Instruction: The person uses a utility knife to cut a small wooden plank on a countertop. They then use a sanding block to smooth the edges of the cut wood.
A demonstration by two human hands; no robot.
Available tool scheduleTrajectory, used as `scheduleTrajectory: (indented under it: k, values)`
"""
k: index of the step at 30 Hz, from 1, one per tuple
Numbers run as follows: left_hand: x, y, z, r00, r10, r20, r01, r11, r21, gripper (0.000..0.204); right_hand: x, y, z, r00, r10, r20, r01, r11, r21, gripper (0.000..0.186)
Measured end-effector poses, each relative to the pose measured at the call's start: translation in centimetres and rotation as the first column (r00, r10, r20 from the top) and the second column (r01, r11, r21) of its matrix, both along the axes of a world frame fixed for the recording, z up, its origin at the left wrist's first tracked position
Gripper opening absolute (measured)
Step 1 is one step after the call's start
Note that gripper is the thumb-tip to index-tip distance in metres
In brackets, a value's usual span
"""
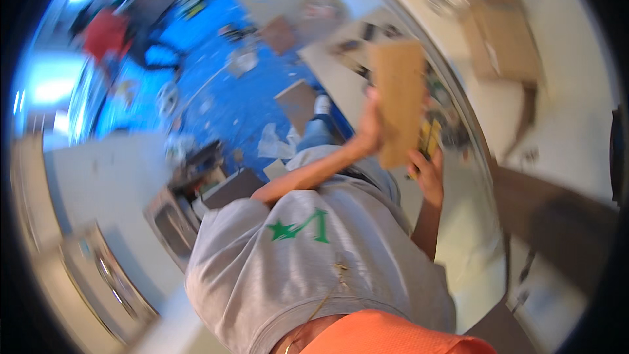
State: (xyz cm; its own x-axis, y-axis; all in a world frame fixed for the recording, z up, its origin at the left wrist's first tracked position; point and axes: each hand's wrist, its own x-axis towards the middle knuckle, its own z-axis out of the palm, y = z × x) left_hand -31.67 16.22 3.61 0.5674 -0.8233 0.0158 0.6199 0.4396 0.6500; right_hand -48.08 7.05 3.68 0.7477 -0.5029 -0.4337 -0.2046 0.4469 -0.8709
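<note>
Gripping a flat cardboard panel (398, 101), the left hand (371, 124) pinches its edge; light, stiff, bendable; right hand's (429, 174) grip below is unclear.

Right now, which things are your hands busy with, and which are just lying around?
In hand:
- cardboard piece, held up by left hand
- yellow thing, at right hand; too blurred to name

Lying about:
- cardboard box on the white table
- scraps on the blue floor
</note>
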Motion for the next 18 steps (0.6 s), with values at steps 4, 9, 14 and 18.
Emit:
scheduleTrajectory:
  k: [4, 9, 14, 18]
  values:
    - [-0.3, 0.9, 1.2, 0.997, 0.080, 0.019, -0.082, 0.979, 0.189, 0.081, -1.3, 1.4, -1.6, 0.989, -0.070, 0.128, 0.062, 0.996, 0.066, 0.041]
    - [2.1, -0.6, 5.5, 0.407, 0.558, 0.723, -0.597, 0.762, -0.251, 0.058, -1.7, 2.5, -3.8, 0.926, -0.308, 0.219, 0.248, 0.933, 0.262, 0.043]
    - [-2.2, 1.3, 13.7, 0.706, 0.340, 0.621, 0.206, 0.741, -0.640, 0.017, -4.0, 1.7, -4.2, 0.916, -0.339, 0.216, 0.298, 0.933, 0.200, 0.043]
    - [-5.4, 2.5, 17.8, 0.819, 0.117, 0.562, 0.262, 0.795, -0.547, 0.011, -5.1, 1.3, -4.3, 0.932, -0.320, 0.167, 0.299, 0.944, 0.140, 0.042]
